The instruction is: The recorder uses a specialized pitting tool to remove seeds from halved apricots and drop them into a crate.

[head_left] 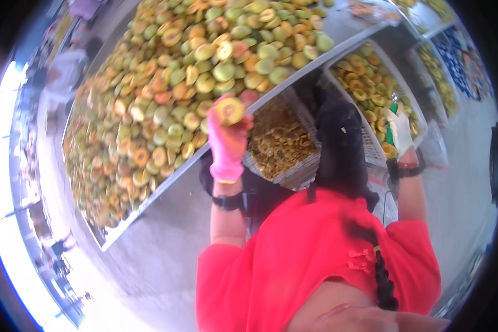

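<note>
My left hand [228, 143], in a pink glove, holds up a halved stone fruit [230, 111] by the edge of the metal table. Its yellow cut face is turned towards me; whether the middle is a stone or a hollow, I cannot tell. My right hand [399, 128] wears a white glove and holds a green-handled tool [391, 124] with a small metal tip pointing away from me. That hand is above the near end of a white plastic crate [417, 106] of fruit halves [359, 79].
A large heap of halved fruit [182, 83] covers the metal-edged table [162, 186]. Between my legs stands a crate of brownish pits or scraps [280, 141]. More fruit [438, 74] lies in a container at right. A person [66, 70] is blurred at far left.
</note>
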